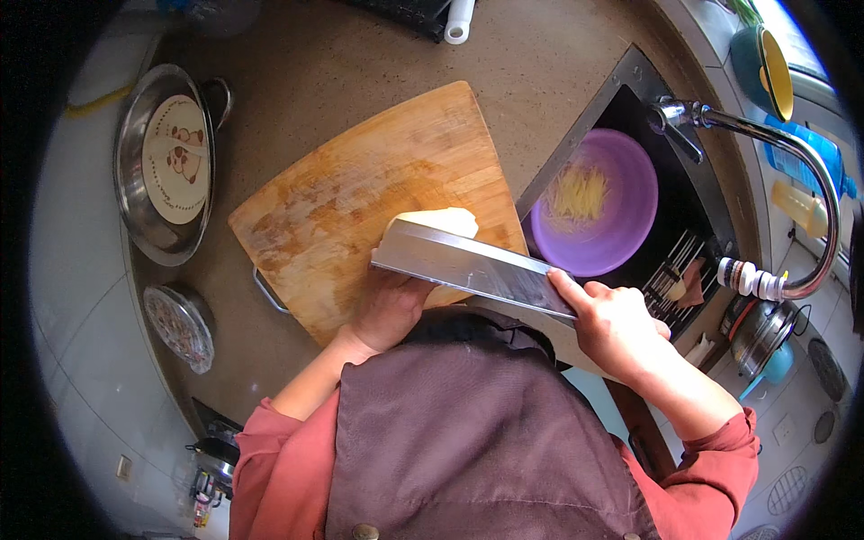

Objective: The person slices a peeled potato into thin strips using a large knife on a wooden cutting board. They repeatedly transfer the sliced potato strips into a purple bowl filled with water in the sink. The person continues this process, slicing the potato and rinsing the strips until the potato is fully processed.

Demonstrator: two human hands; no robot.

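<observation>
My right hand (617, 324) is closed around the handle end of a cleaver (466, 266), one finger lying along its wide steel blade. The blade slants over the near part of a wooden cutting board (351, 182). Just beyond its upper edge shows a pale yellow peeled piece, probably potato (439, 219), partly covered by the blade. Below the blade is my left hand (395, 307), at the board's near side. Its fingers are largely hidden by the cleaver, so its grip cannot be made out.
At right, a purple basin (641, 182) holding pale yellow shreds (577, 192) sits in the dark sink (682, 182) under a curved faucet (820, 182). A steel pan (125, 209) with a patterned plate (175, 196) and a covered dish (179, 327) stand at left.
</observation>
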